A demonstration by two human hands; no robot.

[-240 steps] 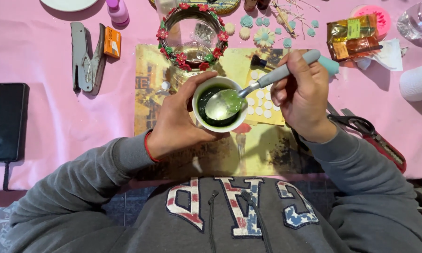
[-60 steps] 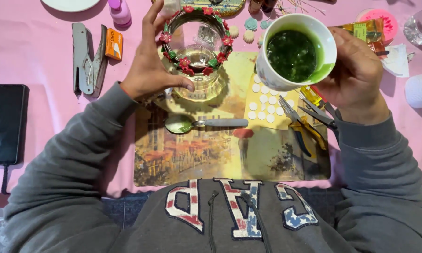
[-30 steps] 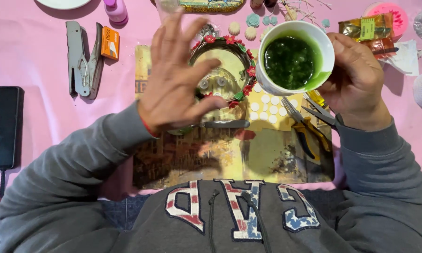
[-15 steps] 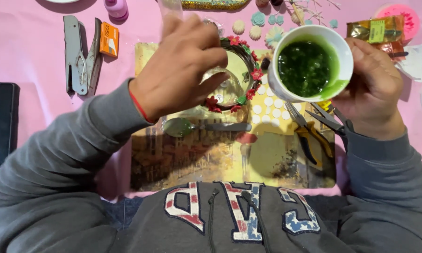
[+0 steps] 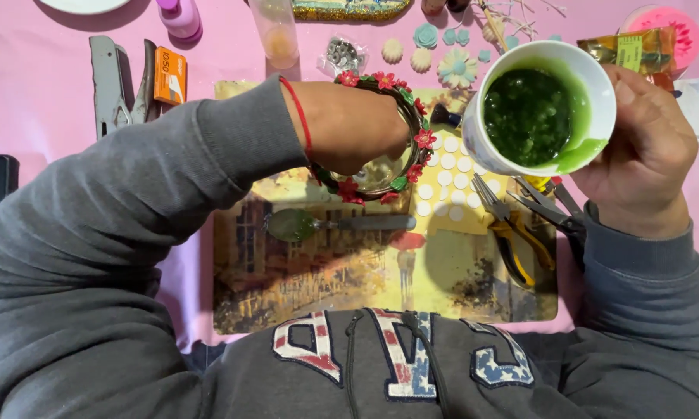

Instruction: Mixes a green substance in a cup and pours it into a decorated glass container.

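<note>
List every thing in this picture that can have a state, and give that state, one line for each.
White cup: held tilted in the right hand, holds green liquid.
Flower-trimmed glass jar: on the picture mat, covered and gripped by the left hand.
Spoon: lying flat on the mat, bowl coated green.
Pliers: lying on the mat, jaws shut.
Stapler: lying on the pink cloth, open.

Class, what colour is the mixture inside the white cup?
Dark green mixture in the white cup, seen in the head view.

One cup [image 5: 539, 109], one spoon [image 5: 334, 225] (green-stained), one pliers [image 5: 512, 233].
</note>
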